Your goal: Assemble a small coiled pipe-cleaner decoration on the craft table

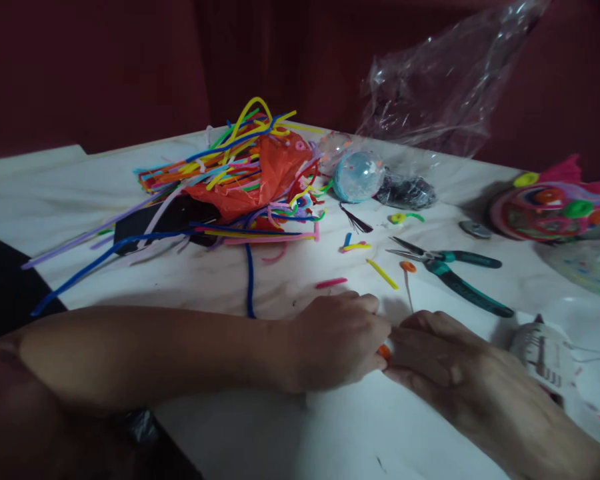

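My left hand point(337, 340) and my right hand point(443, 350) rest knuckles-up on the white table point(290, 427), fingertips pressed together. Between them shows a small orange piece point(384, 351), pinched by both; most of it is hidden under the fingers. A thin pale stem topped with an orange coil point(408, 268) rises just beyond my right hand. Short pipe-cleaner offcuts lie close ahead: a yellow one point(383, 274) and a pink one point(331, 283).
A heap of coloured pipe cleaners point(240, 173) with orange plastic sits at the back left. Teal-handled pliers point(453, 270) lie right of centre. A glittery ball point(359, 176), crumpled clear plastic point(445, 87), a colourful decorated object point(547, 210) and a glue gun point(545, 353) are around.
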### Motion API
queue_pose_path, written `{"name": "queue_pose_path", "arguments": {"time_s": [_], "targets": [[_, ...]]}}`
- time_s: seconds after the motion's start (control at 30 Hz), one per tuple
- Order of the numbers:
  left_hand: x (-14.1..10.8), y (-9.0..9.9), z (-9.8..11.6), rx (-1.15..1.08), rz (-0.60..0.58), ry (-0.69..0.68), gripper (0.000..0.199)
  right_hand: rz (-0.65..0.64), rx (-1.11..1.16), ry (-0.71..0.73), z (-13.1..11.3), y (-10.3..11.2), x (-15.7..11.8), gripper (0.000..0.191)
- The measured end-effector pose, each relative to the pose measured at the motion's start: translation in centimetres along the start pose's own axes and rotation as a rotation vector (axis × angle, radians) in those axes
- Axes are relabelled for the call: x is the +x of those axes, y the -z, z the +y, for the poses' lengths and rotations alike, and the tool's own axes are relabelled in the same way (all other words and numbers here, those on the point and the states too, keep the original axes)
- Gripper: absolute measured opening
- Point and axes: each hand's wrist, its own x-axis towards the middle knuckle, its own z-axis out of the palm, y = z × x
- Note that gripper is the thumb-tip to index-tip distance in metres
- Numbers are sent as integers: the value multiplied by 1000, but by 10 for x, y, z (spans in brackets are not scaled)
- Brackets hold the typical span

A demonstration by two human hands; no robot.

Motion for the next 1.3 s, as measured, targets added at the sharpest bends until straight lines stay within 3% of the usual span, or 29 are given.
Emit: {"name": "queue_pose_path", "arguments": {"time_s": [0.17, 0.37, 0.63, 0.9, 1.17, 1.3], "targets": [[-1, 0, -1, 5, 20, -25, 14, 16, 40, 98, 3, 1, 4, 46], [-2, -2, -4, 23, 13, -63, 12, 70, 47, 66, -1, 2, 9, 40], [-4, -1, -3, -24, -18, -21, 10, 0, 176, -39, 2, -3, 6, 24], [0, 6, -10, -112, -189, -36, 12, 34, 6, 139, -4, 7, 12, 36], [4, 13, -6, -184, -158, 17, 8, 52, -13, 135, 0, 4, 8, 37], [3, 5, -10, -68, -112, -98, 12, 3, -28, 167, 1, 5, 8, 39]]}}
